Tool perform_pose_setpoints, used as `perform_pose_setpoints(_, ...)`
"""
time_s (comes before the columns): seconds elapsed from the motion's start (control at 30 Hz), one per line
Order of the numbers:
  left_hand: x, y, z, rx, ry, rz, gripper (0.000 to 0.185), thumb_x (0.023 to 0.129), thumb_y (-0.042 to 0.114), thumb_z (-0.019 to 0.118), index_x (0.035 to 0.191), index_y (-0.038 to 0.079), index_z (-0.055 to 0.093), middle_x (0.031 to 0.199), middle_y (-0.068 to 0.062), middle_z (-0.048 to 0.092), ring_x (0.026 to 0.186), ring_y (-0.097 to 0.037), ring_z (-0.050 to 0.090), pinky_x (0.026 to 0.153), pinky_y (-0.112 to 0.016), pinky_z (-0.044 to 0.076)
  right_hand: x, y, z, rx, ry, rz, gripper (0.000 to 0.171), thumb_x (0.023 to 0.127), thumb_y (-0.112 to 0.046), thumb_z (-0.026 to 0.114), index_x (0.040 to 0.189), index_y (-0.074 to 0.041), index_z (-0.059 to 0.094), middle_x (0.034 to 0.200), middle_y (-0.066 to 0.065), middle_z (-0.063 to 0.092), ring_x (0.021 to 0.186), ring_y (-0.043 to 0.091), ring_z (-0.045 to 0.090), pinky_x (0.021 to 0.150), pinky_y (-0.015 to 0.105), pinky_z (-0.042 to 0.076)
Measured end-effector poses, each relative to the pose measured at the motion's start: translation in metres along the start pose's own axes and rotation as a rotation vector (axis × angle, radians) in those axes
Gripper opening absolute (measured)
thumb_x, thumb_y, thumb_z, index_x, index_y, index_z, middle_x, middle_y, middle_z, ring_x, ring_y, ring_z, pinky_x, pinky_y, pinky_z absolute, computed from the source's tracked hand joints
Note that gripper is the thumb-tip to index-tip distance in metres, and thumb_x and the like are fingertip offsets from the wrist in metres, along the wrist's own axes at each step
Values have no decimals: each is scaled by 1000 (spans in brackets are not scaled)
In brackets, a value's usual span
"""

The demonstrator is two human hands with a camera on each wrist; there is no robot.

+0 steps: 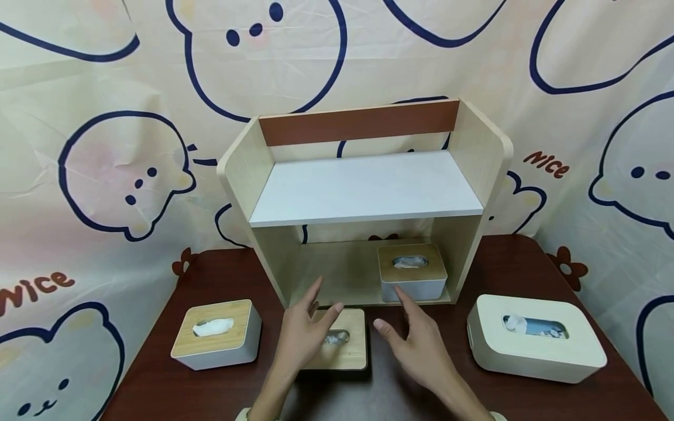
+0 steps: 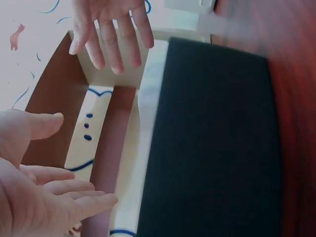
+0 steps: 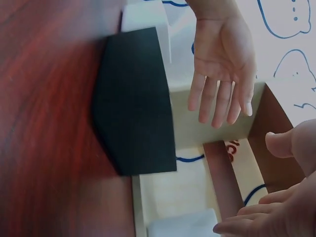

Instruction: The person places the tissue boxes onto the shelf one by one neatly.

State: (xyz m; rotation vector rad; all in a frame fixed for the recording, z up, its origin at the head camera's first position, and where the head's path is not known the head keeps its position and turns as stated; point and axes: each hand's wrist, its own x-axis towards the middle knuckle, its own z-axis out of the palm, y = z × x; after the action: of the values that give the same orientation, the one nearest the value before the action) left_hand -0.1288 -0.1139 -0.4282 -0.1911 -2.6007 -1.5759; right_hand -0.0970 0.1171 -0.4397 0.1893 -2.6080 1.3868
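Observation:
A tissue box with a light wooden lid and black sides [image 1: 348, 355] stands on the table in front of the shelf, between my two hands. My left hand [image 1: 308, 333] is at its left, fingers spread and overlapping the lid in the head view. My right hand [image 1: 418, 348] hovers to its right, fingers extended toward the shelf and apart from the box. Both wrist views show the black side [image 2: 212, 138] of the box large, and both palms face each other with nothing held. Behind it, another wood-topped, white-sided tissue box [image 1: 421, 287] sits in the shelf's lower compartment, at the right.
The two-tier shelf [image 1: 368, 187] has a white upper board and pale side panels. A wood-topped tissue box [image 1: 216, 342] rests on the dark red table [image 1: 532, 269] at left. At right lies a larger cream tissue box [image 1: 534, 351]. A cartoon-printed cloth hangs behind.

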Motion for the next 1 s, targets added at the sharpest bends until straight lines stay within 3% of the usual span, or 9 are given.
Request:
perform_pose_setpoints(0.27,-15,-19,-17,98,28,-2,83,97,36,82,166,13,42,168,-16,45,150,-45,49,119,-67,44,-6,2,19,40,-127,60,90,99,-39,80,168,-4,34,171,17,40,157,40,41,122,62,42)
perform_pose_setpoints(0.57,-36,-41,-31,130,-33,-94,101,96,46,80,172,10,25,177,-15,27,161,-42,31,124,-70,35,-15,8,37,71,-251,90,105,93,-43,85,169,0,28,173,24,34,157,47,38,121,67,40)
perform_pose_setpoints(1.0,-47,-63,-39,155,-128,-102,120,88,44,87,172,2,12,177,-23,23,156,-49,38,118,-66,43,-19,13,53,54,-327,68,116,86,-38,92,167,9,23,169,35,34,152,55,41,118,71,39)
